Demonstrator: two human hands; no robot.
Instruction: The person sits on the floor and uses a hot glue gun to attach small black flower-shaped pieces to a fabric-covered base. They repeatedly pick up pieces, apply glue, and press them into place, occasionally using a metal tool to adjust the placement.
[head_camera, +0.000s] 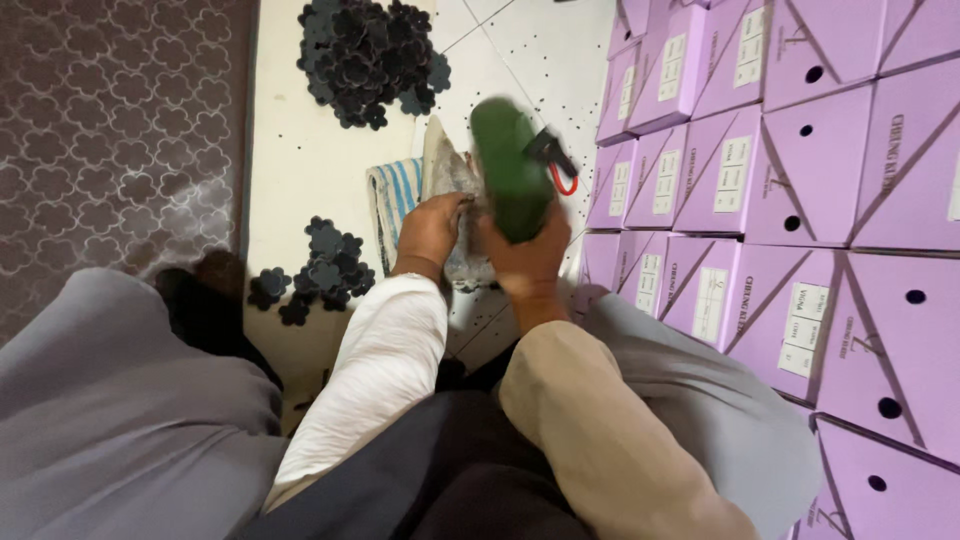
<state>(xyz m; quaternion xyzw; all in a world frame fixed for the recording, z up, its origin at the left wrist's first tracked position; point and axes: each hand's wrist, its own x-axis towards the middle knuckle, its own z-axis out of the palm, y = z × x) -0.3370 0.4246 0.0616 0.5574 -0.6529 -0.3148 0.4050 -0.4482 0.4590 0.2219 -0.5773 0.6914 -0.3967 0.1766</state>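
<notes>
1. My right hand (528, 262) grips a green tool (512, 172); my left hand (432, 228) clutches a grey bundle (455, 180) just beside it, over the floor.
2. The white tiled floor (310, 160) carries black flower-shaped pieces: a far heap (365, 55) and a nearer pile (320, 268).
3. Purple boxes (780, 180) stack on the right; a patterned mat (110, 130) lies left.

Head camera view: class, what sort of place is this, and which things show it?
Probably a small floor-level workshop: stacked purple boxes, heaps of dark flower-shaped cutouts on the tiled floor, and a green hand tool in the right hand.
</notes>
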